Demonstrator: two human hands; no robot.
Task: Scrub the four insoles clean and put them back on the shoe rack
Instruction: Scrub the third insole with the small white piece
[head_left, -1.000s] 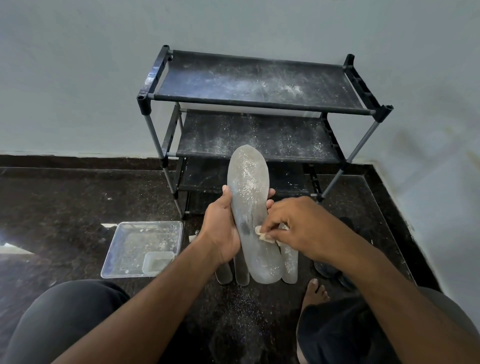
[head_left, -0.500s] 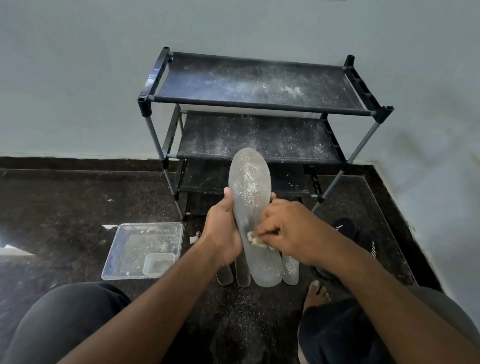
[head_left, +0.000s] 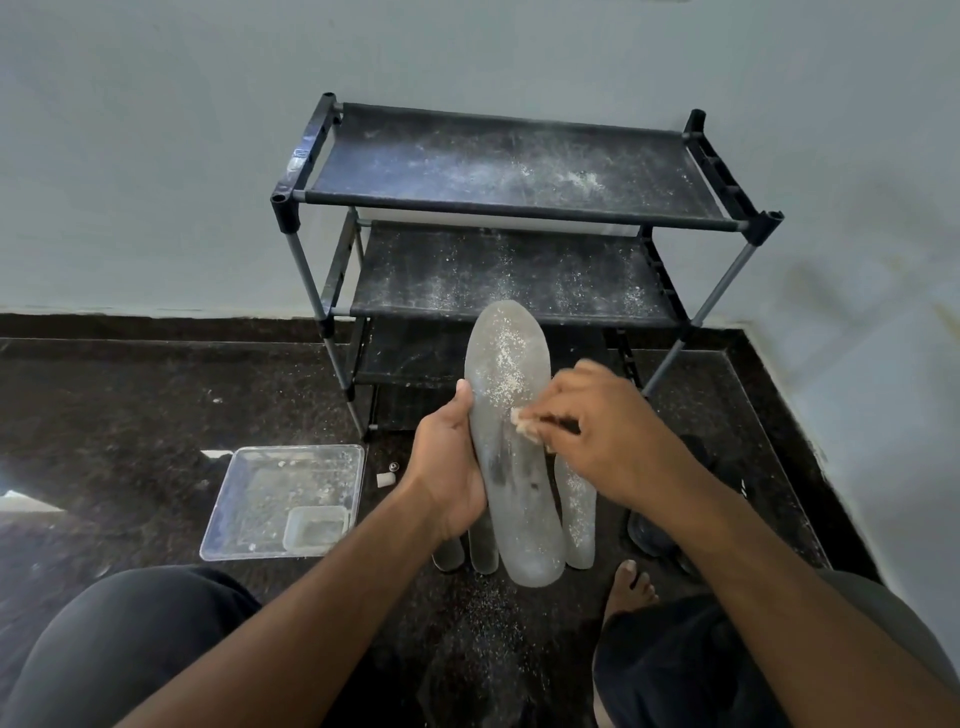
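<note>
A clear grey insole (head_left: 511, 467), dusted with white grit near its toe, stands upright in front of me. My left hand (head_left: 449, 467) grips its left edge at the middle. My right hand (head_left: 597, 431) pinches a small pale scrubbing pad (head_left: 522, 418) and presses it on the insole's right side. Three more insoles lie on the floor behind it: one to the right (head_left: 576, 509), two partly hidden (head_left: 483, 551) under my left hand. The black shoe rack (head_left: 509, 208) stands against the wall, its shelves dusty.
A clear plastic tray (head_left: 283, 499) with a small tub in it sits on the dark floor to the left. A dark sandal (head_left: 654, 530) lies at the right. My bare foot (head_left: 631, 582) and knees are at the bottom. White grit is scattered on the floor.
My right hand has slid the pad up the insole, from its lower middle toward the toe half. The left hand keeps its grip.
</note>
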